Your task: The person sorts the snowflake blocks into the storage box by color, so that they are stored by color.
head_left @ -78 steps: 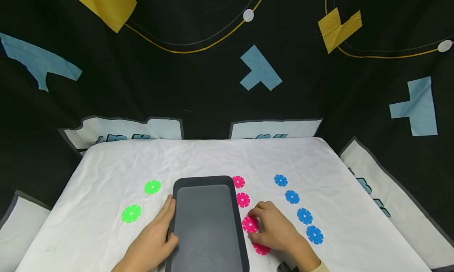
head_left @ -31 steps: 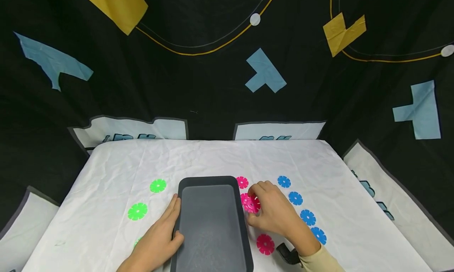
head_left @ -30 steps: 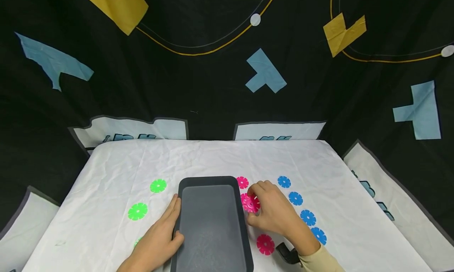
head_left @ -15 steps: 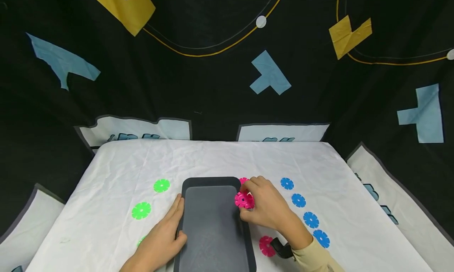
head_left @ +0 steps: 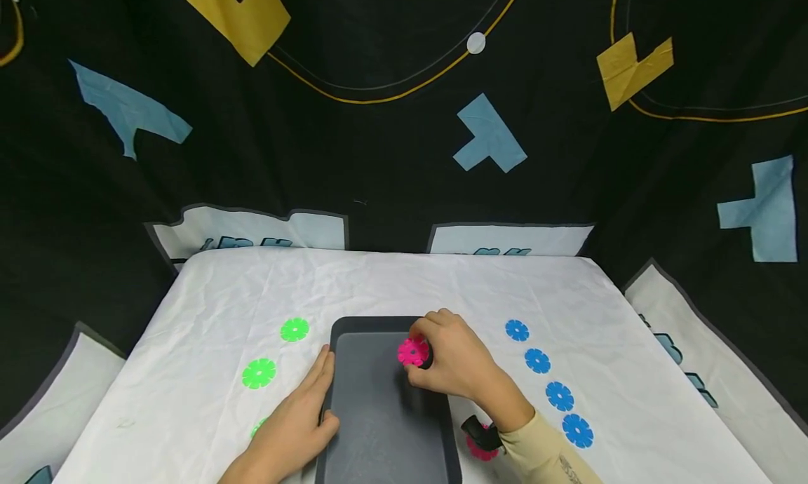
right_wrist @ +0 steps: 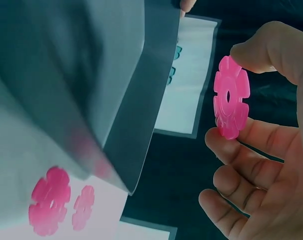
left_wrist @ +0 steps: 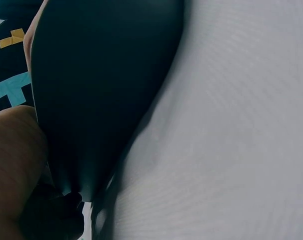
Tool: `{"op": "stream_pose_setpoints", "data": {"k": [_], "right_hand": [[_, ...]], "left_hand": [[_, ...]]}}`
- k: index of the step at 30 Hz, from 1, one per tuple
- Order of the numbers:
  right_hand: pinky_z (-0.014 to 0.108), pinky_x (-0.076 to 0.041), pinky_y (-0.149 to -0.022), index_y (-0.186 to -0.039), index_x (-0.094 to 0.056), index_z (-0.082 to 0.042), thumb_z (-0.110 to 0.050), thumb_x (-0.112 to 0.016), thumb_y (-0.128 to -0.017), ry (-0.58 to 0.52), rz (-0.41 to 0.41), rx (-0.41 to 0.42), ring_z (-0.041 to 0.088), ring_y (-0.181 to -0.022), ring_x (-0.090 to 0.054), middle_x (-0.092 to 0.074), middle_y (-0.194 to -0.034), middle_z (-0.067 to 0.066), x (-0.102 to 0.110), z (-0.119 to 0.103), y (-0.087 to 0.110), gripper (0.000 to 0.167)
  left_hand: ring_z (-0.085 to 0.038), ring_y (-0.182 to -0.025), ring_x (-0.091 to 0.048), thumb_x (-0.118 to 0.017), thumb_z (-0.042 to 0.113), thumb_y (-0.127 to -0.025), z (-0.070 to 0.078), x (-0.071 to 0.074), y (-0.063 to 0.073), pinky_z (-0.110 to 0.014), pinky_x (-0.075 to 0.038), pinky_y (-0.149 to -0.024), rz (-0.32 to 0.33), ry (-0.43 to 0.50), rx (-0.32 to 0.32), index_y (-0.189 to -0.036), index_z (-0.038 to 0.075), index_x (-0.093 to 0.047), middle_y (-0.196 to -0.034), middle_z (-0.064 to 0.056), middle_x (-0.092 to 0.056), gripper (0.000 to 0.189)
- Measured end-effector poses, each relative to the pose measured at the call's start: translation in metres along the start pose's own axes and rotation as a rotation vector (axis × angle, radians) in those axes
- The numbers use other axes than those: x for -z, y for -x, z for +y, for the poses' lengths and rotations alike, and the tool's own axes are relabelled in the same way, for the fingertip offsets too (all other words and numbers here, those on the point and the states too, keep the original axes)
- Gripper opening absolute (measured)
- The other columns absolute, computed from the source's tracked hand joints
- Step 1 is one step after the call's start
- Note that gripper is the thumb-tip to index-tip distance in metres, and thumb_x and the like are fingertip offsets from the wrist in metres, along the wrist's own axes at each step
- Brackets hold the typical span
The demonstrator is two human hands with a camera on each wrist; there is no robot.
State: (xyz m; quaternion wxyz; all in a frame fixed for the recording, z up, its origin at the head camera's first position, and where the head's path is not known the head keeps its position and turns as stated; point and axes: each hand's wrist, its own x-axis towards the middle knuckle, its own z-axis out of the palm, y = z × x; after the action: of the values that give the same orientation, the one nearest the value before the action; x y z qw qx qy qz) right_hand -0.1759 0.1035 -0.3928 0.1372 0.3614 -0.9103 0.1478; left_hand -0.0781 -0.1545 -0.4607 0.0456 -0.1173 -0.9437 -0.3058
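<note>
In the head view a dark grey tray (head_left: 386,428) stands upright on its base at the table's front. My left hand (head_left: 292,417) rests along its left rim, fingers straight and thumb over the edge. The left wrist view shows the tray's outer wall (left_wrist: 106,90) close up, beside part of that hand (left_wrist: 14,165). My right hand (head_left: 456,358) holds a pink notched disc (head_left: 412,351) above the tray's right side. Seen from the right wrist, thumb and fingertips pinch the disc (right_wrist: 230,97) at its edges. Two more pink discs (right_wrist: 50,201) lie on the cloth beside the tray.
Several blue notched discs (head_left: 537,360) form a slanting row on the right. Green discs (head_left: 259,373) lie left of the tray, one partly behind my left hand. A black wrist device (head_left: 481,433) overlaps a pink disc (head_left: 482,450). White cloth (head_left: 379,280) covers the table.
My right hand has lifted a pink disc off the pink row and carried it left over the tray. The left hand keeps its place on the tray. The head view has shifted slightly.
</note>
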Motion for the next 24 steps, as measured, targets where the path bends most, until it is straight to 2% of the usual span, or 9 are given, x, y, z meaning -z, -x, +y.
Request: {"op": "stream_pose_setpoints", "data": {"k": [10, 14, 18, 24], "right_hand": [[0.027, -0.044, -0.069, -0.089, -0.068, -0.018, -0.043, -0.075, -0.067, -0.007, 0.018, 0.067, 0.007, -0.076, -0.048, -0.059, -0.082, -0.011, -0.011, -0.011, -0.016, 0.034], [0.024, -0.043, -0.065, -0.088, -0.07, -0.018, -0.043, -0.076, -0.067, -0.016, 0.021, 0.075, 0.007, -0.075, -0.048, -0.06, -0.081, -0.011, -0.017, -0.013, -0.022, 0.033], [0.023, -0.045, -0.063, -0.091, -0.071, -0.017, -0.043, -0.076, -0.069, -0.038, -0.008, 0.069, 0.007, -0.076, -0.05, -0.062, -0.084, -0.009, -0.023, -0.015, -0.027, 0.034], [0.024, -0.049, -0.07, -0.095, -0.073, -0.014, -0.043, -0.077, -0.072, -0.043, -0.06, 0.073, 0.009, -0.082, -0.055, -0.066, -0.09, -0.006, -0.034, -0.019, -0.036, 0.037]], "left_hand": [[-0.017, -0.143, -0.022, -0.059, 0.009, -0.076, 0.001, -0.001, 0.001, -0.037, -0.033, -0.108, 0.023, -0.011, -0.011, -0.151, -0.004, -0.024, -0.161, -0.012, -0.015, 0.084], [-0.017, -0.143, -0.022, -0.059, 0.01, -0.076, 0.001, -0.001, 0.001, -0.036, -0.032, -0.108, 0.017, -0.012, -0.006, -0.151, -0.004, -0.024, -0.161, -0.01, -0.014, 0.084], [-0.016, -0.142, -0.022, -0.059, 0.01, -0.076, 0.001, 0.0, 0.001, -0.036, -0.032, -0.109, 0.01, -0.007, 0.007, -0.152, -0.003, -0.024, -0.161, -0.008, -0.013, 0.084], [-0.015, -0.142, -0.022, -0.058, 0.01, -0.077, 0.001, 0.001, 0.002, -0.037, -0.032, -0.109, -0.006, 0.005, 0.015, -0.152, -0.002, -0.022, -0.161, -0.009, -0.013, 0.084]]}}
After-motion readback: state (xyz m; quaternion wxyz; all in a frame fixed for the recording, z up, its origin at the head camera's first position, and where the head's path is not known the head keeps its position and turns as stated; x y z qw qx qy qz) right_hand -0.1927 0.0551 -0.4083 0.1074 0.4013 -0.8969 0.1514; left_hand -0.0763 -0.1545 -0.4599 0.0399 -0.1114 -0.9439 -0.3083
